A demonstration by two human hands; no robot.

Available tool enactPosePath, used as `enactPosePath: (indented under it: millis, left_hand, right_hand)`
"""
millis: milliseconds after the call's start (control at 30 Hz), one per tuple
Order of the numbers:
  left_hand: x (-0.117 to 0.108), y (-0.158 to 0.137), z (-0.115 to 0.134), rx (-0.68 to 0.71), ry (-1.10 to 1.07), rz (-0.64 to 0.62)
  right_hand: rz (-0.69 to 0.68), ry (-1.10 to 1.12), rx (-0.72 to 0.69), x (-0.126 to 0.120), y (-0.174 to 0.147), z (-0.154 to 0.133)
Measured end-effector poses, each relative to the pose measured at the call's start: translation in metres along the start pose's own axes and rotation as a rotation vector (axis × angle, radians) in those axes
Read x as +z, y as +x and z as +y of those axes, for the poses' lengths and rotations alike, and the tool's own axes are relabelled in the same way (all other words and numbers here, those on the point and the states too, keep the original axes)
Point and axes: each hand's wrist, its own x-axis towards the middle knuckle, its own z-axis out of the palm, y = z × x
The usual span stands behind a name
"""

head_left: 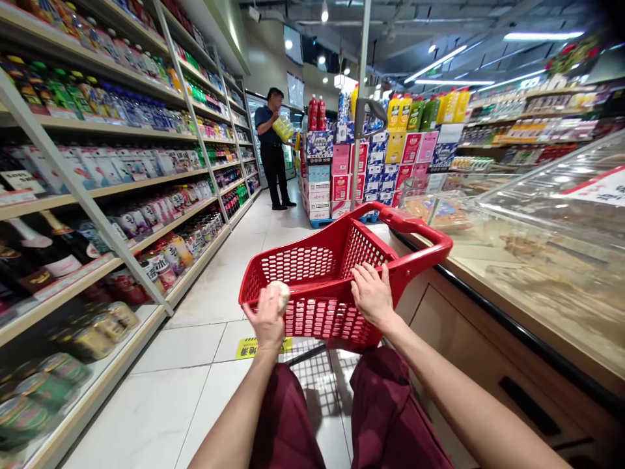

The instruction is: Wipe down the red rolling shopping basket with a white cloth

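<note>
A red plastic shopping cart (322, 286) with perforated basket sides stands just in front of my knees. My left hand (267, 320) is at the near left corner of its basket, closed around a small whitish, roundish item (280, 296). The fingers cover part of that item, and its exact kind is unclear. Over the basket's near rim, toward the handle end, my right hand (372, 293) is closed, fingers bent across the edge. What shows of the basket's inside is red mesh wall; its bottom is mostly hidden.
Drink shelves (146, 176) line the left side. A display counter (517, 260) with clear covers runs along the right, close to the cart. Ahead stand stacked drink cartons (342, 169) and a person (276, 150) holding a yellowish pack. A yellow floor sign (248, 348) lies on the tiles.
</note>
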Motion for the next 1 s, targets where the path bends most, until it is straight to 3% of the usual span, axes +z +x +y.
enactPosePath:
  millis: [67,133,300,500,633,700,867,933,1000]
  left_hand:
    - [0.004,0.004,0.017,0.2,-0.044,-0.111]
    - [0.005,0.007,0.025,0.287,-0.062,-0.152]
    - [0.004,0.009,0.011,-0.018,0.017,0.05]
    - [0.013,0.011,0.04,0.261,-0.091,-0.153]
    - [0.006,0.013,0.014,-0.017,-0.029,-0.014]
    - [0.005,0.011,0.009,-0.077,0.009,0.013]
    - [0.015,0.013,0.057,0.256,-0.057,-0.19]
    - [0.013,0.015,0.06,0.275,-0.06,-0.2]
    - [0.009,0.015,0.045,0.163,-0.02,-0.137]
  right_hand:
    - [-0.011,0.002,-0.012,-0.001,-0.002,0.001]
    - [-0.018,0.017,-0.04,-0.003,-0.003,0.001]
    - [-0.026,0.037,-0.03,-0.004,-0.002,-0.001]
    - [-0.024,0.032,-0.031,-0.003,-0.002,0.001]
    - [0.003,0.051,-0.047,-0.002,-0.003,0.002]
    - [0.021,0.055,-0.029,-0.001,-0.003,0.001]
    - [0.023,0.053,-0.054,0.0,-0.004,0.0]
    - [0.021,0.053,-0.07,0.0,-0.005,0.001]
    - [0.027,0.058,-0.068,0.0,-0.005,0.002]
